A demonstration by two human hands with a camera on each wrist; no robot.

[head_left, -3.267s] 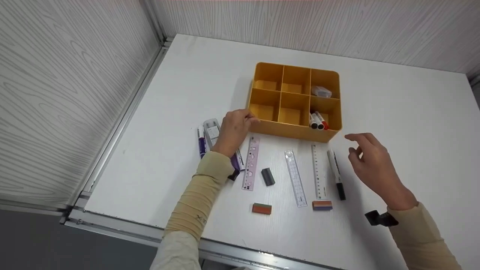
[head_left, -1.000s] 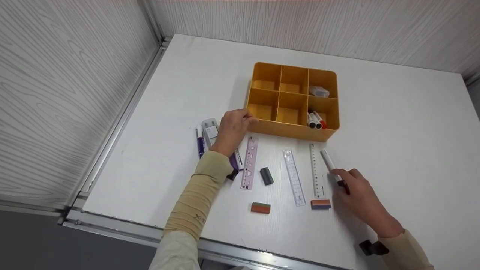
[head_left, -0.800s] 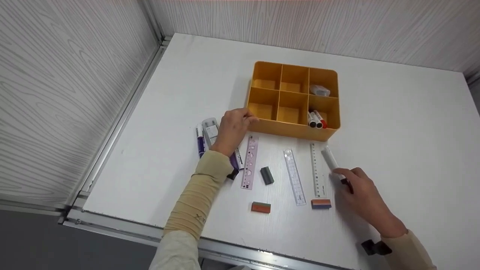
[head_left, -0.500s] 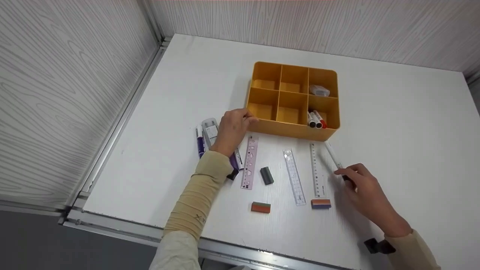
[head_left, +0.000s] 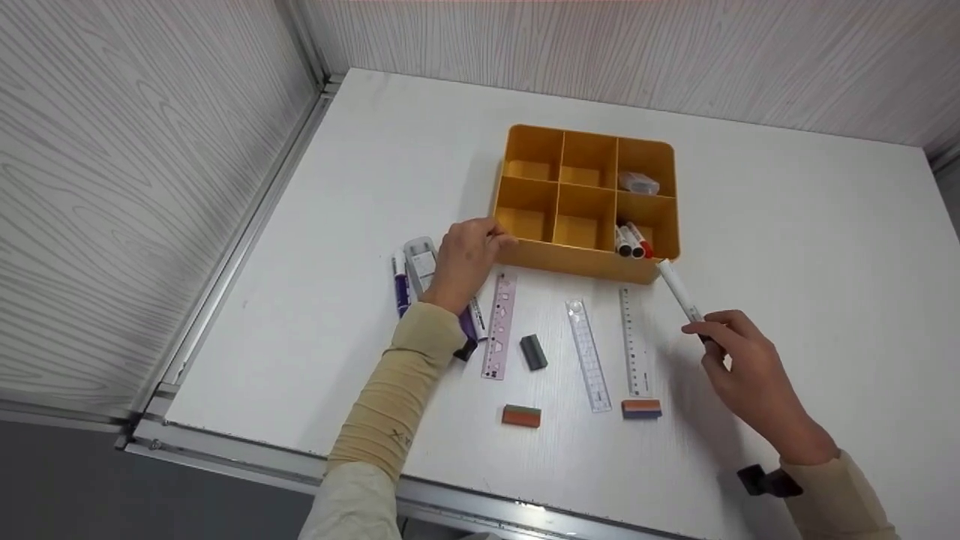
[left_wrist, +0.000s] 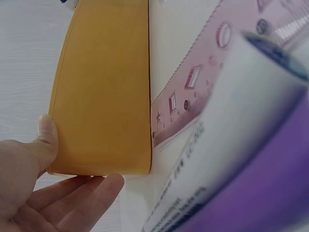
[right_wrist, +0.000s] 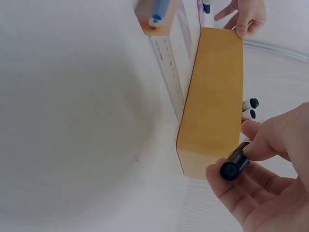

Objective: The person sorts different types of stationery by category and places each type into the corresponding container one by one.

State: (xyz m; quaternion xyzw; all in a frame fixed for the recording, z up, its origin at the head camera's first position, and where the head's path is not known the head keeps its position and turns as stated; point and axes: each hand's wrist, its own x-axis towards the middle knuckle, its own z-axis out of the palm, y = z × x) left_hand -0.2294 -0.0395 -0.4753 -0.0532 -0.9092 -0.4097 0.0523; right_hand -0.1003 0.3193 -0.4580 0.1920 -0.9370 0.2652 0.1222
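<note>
My left hand [head_left: 469, 259] holds the front left corner of a yellow divided organizer box [head_left: 577, 259]; in the left wrist view its thumb lies at the rim and its fingers against the side. Between thumb and fingers, my right hand [head_left: 754, 375] pinches a white whiteboard marker [head_left: 678, 288] by its black-capped end [right_wrist: 234, 165]. The marker is tilted, its white end near the box's front right corner. Several markers [head_left: 636, 241] lie in the front right compartment. Behind them, a clear plastic item [head_left: 639, 183] sits in the rear right one.
On the table before the box lie a pink ruler [head_left: 499, 330], two clear rulers [head_left: 589, 356], a grey block [head_left: 533, 352] and two striped blocks [head_left: 521, 415]. Purple markers [head_left: 401, 285] and a grey case [head_left: 421, 259] lie partly behind my left arm.
My right hand has come down to the black-capped marker, taken hold of it and lifted it off the table towards the box's front right corner. My left hand has stayed at the box.
</note>
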